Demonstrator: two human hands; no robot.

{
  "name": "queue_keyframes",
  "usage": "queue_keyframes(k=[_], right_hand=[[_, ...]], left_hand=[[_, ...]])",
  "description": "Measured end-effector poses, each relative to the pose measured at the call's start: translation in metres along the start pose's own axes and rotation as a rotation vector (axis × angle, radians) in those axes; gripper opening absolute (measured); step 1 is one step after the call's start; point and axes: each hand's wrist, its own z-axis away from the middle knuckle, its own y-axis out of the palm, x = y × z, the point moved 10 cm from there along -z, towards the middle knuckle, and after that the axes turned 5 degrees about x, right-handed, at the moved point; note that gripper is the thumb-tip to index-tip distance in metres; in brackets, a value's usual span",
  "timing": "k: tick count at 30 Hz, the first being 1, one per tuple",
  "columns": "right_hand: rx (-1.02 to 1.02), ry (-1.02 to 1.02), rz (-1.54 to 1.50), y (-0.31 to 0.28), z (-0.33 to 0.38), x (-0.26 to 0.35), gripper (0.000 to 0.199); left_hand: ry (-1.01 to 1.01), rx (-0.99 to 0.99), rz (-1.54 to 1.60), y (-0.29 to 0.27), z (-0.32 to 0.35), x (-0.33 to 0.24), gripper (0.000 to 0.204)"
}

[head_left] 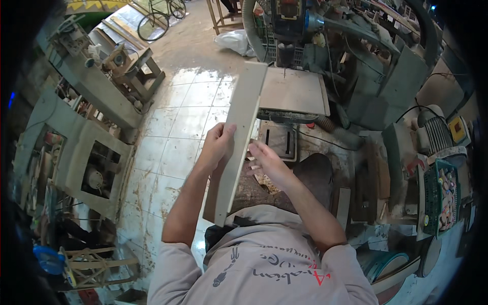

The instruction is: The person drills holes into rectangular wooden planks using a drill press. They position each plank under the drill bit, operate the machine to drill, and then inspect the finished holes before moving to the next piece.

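Note:
A long, narrow, pale board [247, 99] stands tilted in front of me, its far end near the drill press table and its near end by my waist. Small dark holes mark its face. My left hand [218, 145] is closed around the board's left side, thumb on the face. At the right edge is my right hand [272, 163], its fingers loosely bent and apart, the fingertips at or very near the edge. Beyond the board, a flat wooden panel [297, 91] lies on the table under the drill press head [287, 30], and a thin bit points down over it.
Dusty machines [94, 168] line the left side. To the right are an electric motor [434, 133] and a green crate [441, 195] of small round pieces. A flexible hose [330, 129] runs below the table. Sawdust lies on the tiled floor [175, 124]; a bicycle [154, 25] stands far off.

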Motion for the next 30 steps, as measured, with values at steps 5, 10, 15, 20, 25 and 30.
queue_keyframes(k=[5, 10, 15, 20, 25, 30], right_hand=[[-0.088, 0.019, -0.019, -0.027, -0.049, -0.018, 0.04], [-0.194, -0.027, -0.098, -0.043, -0.065, -0.029, 0.031], [-0.268, -0.021, -0.149, -0.053, -0.075, -0.035, 0.027], [-0.263, -0.034, -0.211, -0.067, -0.09, -0.031, 0.032], [-0.044, 0.241, -0.185, -0.058, -0.089, -0.012, 0.037], [-0.008, 0.156, 0.362, -0.109, -0.042, 0.095, 0.034]], left_hand=[[-0.095, 0.095, -0.139, 0.006, -0.016, 0.018, 0.031], [-0.141, 0.105, -0.487, 0.006, -0.035, 0.008, 0.043], [0.04, 0.214, -0.895, 0.019, -0.026, -0.026, 0.072], [0.061, 0.281, -1.026, 0.04, -0.037, -0.033, 0.076], [0.094, 0.274, -1.086, 0.031, -0.055, -0.028, 0.069], [0.073, 0.35, -1.094, 0.022, -0.073, -0.033, 0.073]])
